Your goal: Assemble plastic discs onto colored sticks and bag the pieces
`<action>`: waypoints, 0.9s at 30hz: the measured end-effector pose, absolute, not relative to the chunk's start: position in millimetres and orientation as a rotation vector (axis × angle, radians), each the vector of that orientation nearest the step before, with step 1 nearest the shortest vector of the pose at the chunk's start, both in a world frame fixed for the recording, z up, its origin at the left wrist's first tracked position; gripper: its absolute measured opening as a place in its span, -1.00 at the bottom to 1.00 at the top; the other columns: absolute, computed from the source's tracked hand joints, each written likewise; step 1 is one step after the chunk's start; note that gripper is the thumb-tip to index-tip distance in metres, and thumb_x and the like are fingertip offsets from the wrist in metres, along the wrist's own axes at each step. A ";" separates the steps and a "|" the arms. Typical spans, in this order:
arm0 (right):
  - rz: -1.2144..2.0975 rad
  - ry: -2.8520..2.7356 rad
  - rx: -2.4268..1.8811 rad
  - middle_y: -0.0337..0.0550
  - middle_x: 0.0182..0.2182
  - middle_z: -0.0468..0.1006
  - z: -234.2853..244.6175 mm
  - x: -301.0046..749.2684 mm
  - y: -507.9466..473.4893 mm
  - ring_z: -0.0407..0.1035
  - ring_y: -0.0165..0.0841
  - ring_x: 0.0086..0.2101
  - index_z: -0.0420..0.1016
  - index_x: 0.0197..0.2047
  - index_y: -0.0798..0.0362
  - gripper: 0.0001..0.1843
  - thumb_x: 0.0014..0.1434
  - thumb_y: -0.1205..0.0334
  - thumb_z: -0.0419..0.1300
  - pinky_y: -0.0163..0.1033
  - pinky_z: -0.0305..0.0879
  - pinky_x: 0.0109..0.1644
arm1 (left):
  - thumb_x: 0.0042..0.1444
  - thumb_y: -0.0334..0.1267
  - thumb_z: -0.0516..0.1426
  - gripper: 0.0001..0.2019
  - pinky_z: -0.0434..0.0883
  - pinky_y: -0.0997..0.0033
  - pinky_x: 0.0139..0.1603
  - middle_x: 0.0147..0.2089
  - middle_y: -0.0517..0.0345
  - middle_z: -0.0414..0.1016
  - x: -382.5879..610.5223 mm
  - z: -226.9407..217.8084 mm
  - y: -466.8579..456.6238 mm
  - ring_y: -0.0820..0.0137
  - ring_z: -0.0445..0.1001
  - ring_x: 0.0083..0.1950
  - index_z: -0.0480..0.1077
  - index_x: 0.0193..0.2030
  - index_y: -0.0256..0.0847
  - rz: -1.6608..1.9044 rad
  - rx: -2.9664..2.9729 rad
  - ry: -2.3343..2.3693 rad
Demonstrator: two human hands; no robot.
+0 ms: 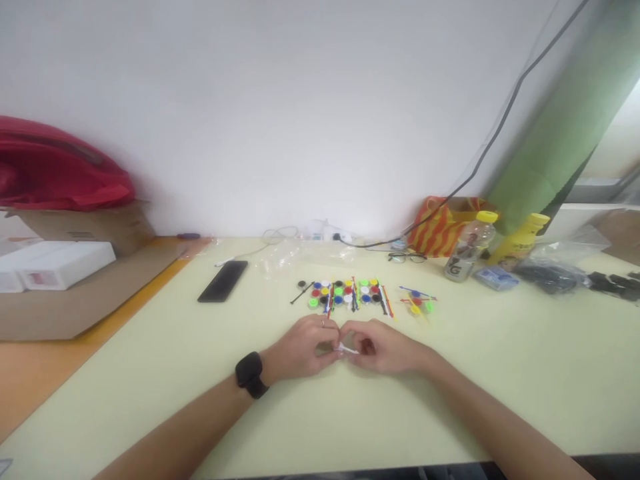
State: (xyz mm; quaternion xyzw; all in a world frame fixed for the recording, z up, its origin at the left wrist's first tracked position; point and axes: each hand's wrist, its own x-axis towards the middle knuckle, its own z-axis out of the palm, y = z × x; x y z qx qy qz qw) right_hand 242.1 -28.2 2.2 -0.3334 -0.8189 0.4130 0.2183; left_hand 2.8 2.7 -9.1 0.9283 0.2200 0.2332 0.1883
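My left hand and my right hand meet over the pale yellow table, fingers pinched together. Between their fingertips is a small white spinner piece with a thin pointer; its finer details are blurred and partly covered. Just beyond my hands lie rows of small round discs in several colours, with thin arrow pointers beside them. To the right, a few joined arrow-and-disc spinners in blue, red, yellow and green lie together.
A black phone lies to the left, near a cardboard sheet bearing white boxes. At the back right are glasses, a clear bottle, a yellow bottle, a striped bag and plastic-wrapped parts.
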 end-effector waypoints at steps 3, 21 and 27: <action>1.174 -2.274 -0.905 -0.42 -0.53 0.34 1.6 241.6 -29.4 0.22 -0.43 -0.49 0.37 0.02 -0.04 -0.61 0.12 0.43 0.18 -0.36 0.17 -0.39 | 0.26 -0.26 0.19 -0.83 0.36 0.31 -0.13 -0.32 0.14 0.53 2.1 -7.4 3.0 0.33 0.47 -0.26 0.41 -0.38 -0.15 0.690 2.581 0.607; 0.961 -2.185 -1.085 -0.32 -0.45 0.38 -2.1 245.9 -21.9 0.26 -0.42 -0.44 0.35 -0.27 0.00 -0.86 0.12 0.39 0.21 -0.35 0.14 -0.39 | 0.33 -0.14 0.19 -0.72 0.33 0.37 -0.24 -0.40 0.16 0.47 1.1 -12.5 5.8 0.38 0.43 -0.33 0.43 -0.40 -0.18 0.667 2.507 0.686; 0.878 -2.007 -1.295 -0.20 -0.30 0.57 -10.4 246.8 -12.6 0.24 -0.46 -0.56 0.43 -0.17 0.03 -0.84 0.26 0.13 0.21 -0.32 0.09 -0.49 | 0.25 -0.15 0.26 -0.87 0.43 0.25 -0.10 -0.24 0.06 0.56 -1.0 -9.5 4.5 0.27 0.50 -0.17 0.51 -0.23 -0.14 0.901 2.527 0.732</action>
